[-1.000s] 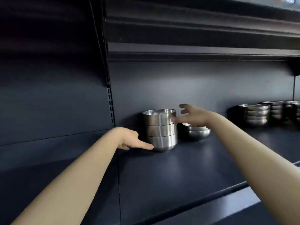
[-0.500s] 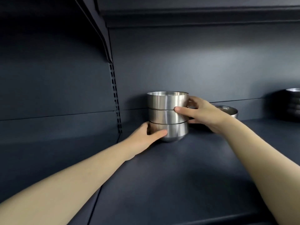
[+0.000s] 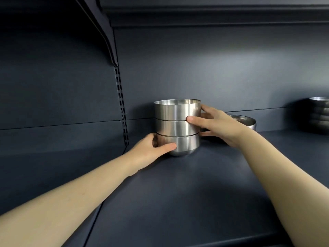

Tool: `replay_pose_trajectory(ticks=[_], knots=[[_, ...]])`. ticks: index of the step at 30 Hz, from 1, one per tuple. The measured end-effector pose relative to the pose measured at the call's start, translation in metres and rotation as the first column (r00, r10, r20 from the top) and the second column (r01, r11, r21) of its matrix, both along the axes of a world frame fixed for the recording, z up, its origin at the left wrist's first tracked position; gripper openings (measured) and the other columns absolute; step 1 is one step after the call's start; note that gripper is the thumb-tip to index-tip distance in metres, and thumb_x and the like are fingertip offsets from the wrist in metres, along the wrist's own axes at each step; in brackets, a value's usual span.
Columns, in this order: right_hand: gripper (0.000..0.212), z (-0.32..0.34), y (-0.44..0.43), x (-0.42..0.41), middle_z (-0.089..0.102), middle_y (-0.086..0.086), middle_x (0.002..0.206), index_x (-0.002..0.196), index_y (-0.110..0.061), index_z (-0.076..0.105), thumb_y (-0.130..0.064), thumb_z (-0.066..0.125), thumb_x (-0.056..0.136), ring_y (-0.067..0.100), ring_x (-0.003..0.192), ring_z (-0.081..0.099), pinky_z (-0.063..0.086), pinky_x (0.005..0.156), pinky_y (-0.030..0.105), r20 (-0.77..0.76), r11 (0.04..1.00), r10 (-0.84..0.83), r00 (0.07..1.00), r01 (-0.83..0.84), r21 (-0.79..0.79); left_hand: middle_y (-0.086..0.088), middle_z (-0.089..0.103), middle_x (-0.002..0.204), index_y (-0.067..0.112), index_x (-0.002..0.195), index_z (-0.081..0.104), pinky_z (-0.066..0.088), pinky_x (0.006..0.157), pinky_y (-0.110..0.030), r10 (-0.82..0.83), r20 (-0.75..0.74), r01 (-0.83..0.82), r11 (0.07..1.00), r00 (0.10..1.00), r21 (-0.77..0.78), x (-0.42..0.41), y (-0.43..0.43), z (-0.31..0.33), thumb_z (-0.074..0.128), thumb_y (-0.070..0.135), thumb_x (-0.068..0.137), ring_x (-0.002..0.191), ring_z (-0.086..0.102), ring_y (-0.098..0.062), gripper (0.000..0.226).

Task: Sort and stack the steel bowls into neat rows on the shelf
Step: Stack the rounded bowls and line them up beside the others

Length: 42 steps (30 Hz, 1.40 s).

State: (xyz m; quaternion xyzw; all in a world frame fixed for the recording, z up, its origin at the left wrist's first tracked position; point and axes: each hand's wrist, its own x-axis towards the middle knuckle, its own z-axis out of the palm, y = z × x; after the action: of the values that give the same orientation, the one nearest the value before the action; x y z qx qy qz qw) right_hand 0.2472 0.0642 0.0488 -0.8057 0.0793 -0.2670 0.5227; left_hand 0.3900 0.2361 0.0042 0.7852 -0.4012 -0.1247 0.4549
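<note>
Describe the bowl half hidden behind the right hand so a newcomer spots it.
On the dark shelf, find the three-high stack of steel bowls gripped by the left hand and right hand near the back panel. Just right of it, partly behind the right hand, sits the low bowl. Unlike that tall stack and the shadowed stack at the far right edge, it is wide and shallow.
</note>
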Motion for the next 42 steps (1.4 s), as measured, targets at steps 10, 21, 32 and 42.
replay_pose_trajectory(ticks=[10,21,32,42], knots=[[0.039,0.0,-0.003,0.002,0.07,-0.015,0.112,0.122,-0.036,0.059,-0.038,0.069,0.085,0.005,0.108,0.065,0.052,0.084,0.029,-0.006,1.0,0.012,1.0,-0.012,0.014,0.014,0.057,0.13,0.026,0.14,0.044,0.038,0.093,-0.02,0.005,0.03,-0.005,1.0,1.0,0.001,0.003,0.0,-0.002,0.071,0.061,0.073,0.118,0.053,-0.004,0.08],[0.038,-0.002,-0.004,0.001,0.069,-0.003,0.116,0.122,-0.027,0.061,-0.029,0.071,0.085,0.011,0.107,0.065,0.057,0.074,0.022,0.031,1.0,0.009,0.999,-0.01,0.02,0.02,0.056,0.112,0.035,0.115,0.045,0.037,0.084,-0.017,0.014,0.057,-0.013,1.0,0.998,-0.019,0.005,-0.002,-0.006,0.069,0.056,0.078,0.106,0.055,-0.002,0.049],[0.042,-0.004,-0.01,0.004,0.071,-0.012,0.111,0.117,-0.041,0.059,-0.043,0.074,0.078,0.004,0.104,0.065,0.056,0.079,0.028,0.041,0.999,-0.05,0.998,0.05,-0.001,0.017,0.056,0.127,0.029,0.132,0.046,0.041,0.099,-0.024,0.001,0.053,0.0,1.0,0.999,-0.02,0.012,-0.003,-0.009,0.069,0.063,0.073,0.117,0.053,-0.003,0.072],[0.081,-0.007,-0.012,0.008,0.068,-0.006,0.118,0.131,-0.031,0.054,-0.056,0.077,0.058,0.026,0.106,0.067,0.055,0.091,0.043,0.073,0.985,-0.051,0.996,0.038,0.167,0.032,0.049,0.106,0.029,0.136,0.036,0.037,0.081,-0.011,-0.056,-0.027,0.056,0.998,0.998,0.001,0.012,-0.004,-0.008,0.073,0.049,0.078,0.102,0.05,0.013,0.072]])
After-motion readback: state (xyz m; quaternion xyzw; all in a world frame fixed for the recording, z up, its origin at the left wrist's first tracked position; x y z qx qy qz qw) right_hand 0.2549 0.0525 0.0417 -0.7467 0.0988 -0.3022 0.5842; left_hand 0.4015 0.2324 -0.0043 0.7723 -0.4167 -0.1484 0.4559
